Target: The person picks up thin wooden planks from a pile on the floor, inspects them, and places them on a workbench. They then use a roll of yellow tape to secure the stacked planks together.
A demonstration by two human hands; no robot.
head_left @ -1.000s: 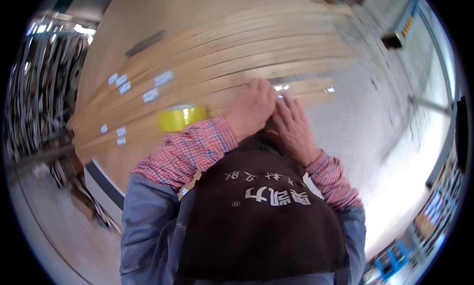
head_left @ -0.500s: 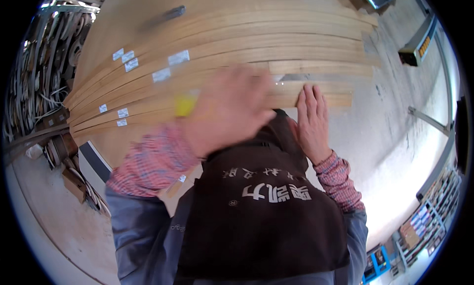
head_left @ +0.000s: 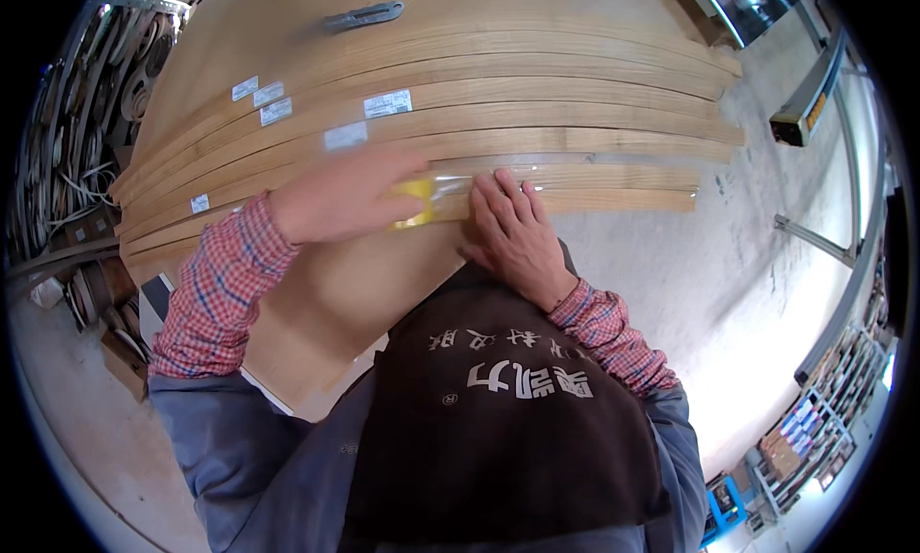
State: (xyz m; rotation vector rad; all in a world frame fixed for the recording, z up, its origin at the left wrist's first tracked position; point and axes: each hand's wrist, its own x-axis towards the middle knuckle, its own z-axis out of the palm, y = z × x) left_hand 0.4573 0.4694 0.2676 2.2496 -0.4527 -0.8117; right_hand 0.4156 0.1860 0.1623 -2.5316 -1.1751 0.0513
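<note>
My left hand point(head_left: 350, 196), slightly blurred, is closed on a yellow-cored roll of clear tape point(head_left: 414, 204) at the front edge of the wooden strips. From the roll, a shiny clear band of tape point(head_left: 453, 191) runs rightward along the nearest strips, under my right hand. My right hand point(head_left: 516, 229) lies flat on the tape and strips, fingers outstretched and holding nothing. Several long, pale wooden strips point(head_left: 565, 91) lie side by side, some bearing white printed labels point(head_left: 388, 103). Part of the roll is hidden by my left fingers.
A grey utility knife point(head_left: 364, 16) lies beyond the strips on the brown board point(head_left: 364, 275) beneath them. Coiled bands hang on a rack point(head_left: 105, 103) at far left. On the right are a metal frame point(head_left: 815, 239) and shelving point(head_left: 815, 428).
My left hand has moved left and taken hold of the yellow tape roll, which was lying beside it. My right hand has slid left along the strips. The view has shifted slightly.
</note>
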